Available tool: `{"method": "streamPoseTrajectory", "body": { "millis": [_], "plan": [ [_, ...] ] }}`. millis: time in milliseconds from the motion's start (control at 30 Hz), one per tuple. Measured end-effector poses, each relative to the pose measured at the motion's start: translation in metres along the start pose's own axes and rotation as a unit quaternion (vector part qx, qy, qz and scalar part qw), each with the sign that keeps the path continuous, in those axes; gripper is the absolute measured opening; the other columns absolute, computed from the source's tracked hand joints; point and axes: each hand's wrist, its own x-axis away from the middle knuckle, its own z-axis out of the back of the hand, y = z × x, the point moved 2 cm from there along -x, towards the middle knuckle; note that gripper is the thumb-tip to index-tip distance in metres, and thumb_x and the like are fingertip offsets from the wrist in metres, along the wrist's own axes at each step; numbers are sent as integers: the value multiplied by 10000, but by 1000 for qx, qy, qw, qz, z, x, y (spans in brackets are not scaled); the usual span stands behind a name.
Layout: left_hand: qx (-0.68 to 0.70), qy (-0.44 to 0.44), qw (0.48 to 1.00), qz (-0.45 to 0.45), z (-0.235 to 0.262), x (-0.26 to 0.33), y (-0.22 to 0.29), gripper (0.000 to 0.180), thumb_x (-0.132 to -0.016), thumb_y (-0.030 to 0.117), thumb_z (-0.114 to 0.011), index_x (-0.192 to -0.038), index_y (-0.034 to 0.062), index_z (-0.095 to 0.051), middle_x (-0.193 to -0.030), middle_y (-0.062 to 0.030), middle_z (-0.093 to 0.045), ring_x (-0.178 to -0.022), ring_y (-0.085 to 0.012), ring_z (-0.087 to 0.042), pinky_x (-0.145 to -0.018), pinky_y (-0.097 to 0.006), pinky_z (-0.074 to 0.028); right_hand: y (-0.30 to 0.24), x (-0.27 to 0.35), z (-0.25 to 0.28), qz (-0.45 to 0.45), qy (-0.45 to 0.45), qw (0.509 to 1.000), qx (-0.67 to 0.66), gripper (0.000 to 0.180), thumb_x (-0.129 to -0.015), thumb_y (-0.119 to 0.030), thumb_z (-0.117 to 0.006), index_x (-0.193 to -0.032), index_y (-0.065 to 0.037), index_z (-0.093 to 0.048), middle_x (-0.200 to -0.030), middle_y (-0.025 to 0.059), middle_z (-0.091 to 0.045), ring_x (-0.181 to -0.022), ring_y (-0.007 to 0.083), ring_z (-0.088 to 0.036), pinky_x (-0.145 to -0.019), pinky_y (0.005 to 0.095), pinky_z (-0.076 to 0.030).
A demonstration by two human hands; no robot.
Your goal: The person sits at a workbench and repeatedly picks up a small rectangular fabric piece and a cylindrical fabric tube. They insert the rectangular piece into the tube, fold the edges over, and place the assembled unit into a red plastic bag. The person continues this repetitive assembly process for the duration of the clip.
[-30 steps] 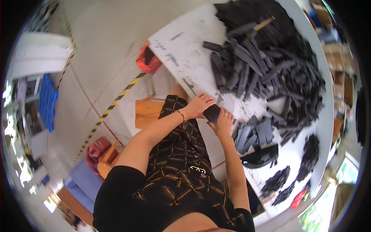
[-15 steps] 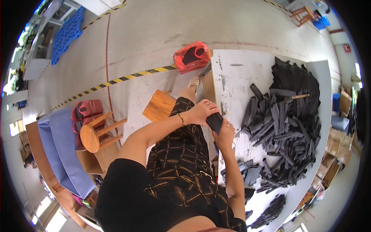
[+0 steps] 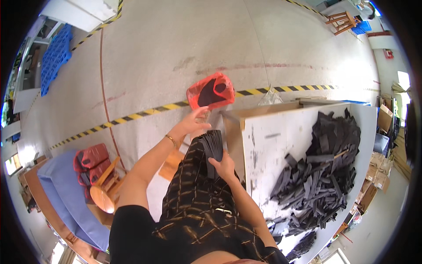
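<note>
My right hand (image 3: 223, 166) grips a stack of flat black strips (image 3: 212, 145), held over my lap beside the table's left edge. My left hand (image 3: 194, 121) is stretched out past the stack with its fingers spread, holding nothing, reaching toward a red plastic basket (image 3: 211, 91) on the floor that has dark pieces inside. A big heap of the same black strips (image 3: 321, 171) lies on the white table (image 3: 263, 145) to my right. A thin wooden stick (image 3: 338, 154) lies on the heap.
Yellow-and-black tape (image 3: 145, 112) crosses the concrete floor. A wooden stool (image 3: 103, 193), stacked red baskets (image 3: 90, 160) and a blue mat (image 3: 61, 193) lie to my left. A blue pallet (image 3: 52, 57) is far left. Cardboard boxes (image 3: 378, 171) stand beyond the table.
My view has swung from the table toward the floor. My right hand has brought the strip stack off the table edge, and my left hand has let go and reached toward the red basket.
</note>
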Motion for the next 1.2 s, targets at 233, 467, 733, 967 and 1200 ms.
{"method": "streamPoseTrajectory", "body": {
  "millis": [233,467,733,967,1200],
  "plan": [
    [3,218,970,107,83,-188,-154,609,-839,244,-771,-1341,-11,-537,-1193,-141,-652,-1075,-231,-634,-951,-344,-496,-16,-151,-27,-31,47,978,-201,702,-768,-273,-795,-1265,133,-509,-1098,227,-679,-957,290,-682,-835,374,-536],
    [-28,225,969,102,63,-327,-226,661,-789,262,-799,-1331,-19,-546,-1111,-167,-668,-1054,-265,-647,-961,-370,-491,20,-246,-60,-169,42,819,-546,441,-849,-185,-744,-1173,68,-585,-992,79,-667,-829,131,-651,-700,287,-536],
    [-360,215,907,23,49,-430,-283,549,-771,329,-773,-1183,-1,-622,-1087,-224,-666,-1027,-311,-660,-914,-397,-515,64,-297,-69,-138,63,777,-610,387,-887,-218,-710,-1146,53,-612,-995,50,-652,-866,93,-598,-762,238,-480],
    [422,-61,895,129,44,-459,-215,231,-948,178,-550,-1011,-23,-645,-1031,-235,-700,-964,-342,-698,-793,-466,-569,72,-324,-87,-103,44,844,-525,412,-878,-198,-697,-1165,80,-599,-1064,88,-660,-907,141,-634,-800,279,-511],
    [202,-122,969,73,28,-433,-114,303,-992,178,-537,-1186,-44,-606,-1083,-159,-689,-933,-231,-664,-905,-406,-544,66,-400,-127,-115,-14,973,-200,497,-767,-314,-723,-1037,98,-652,-923,124,-716,-796,233,-691,-711,356,-527]
  ]
}}
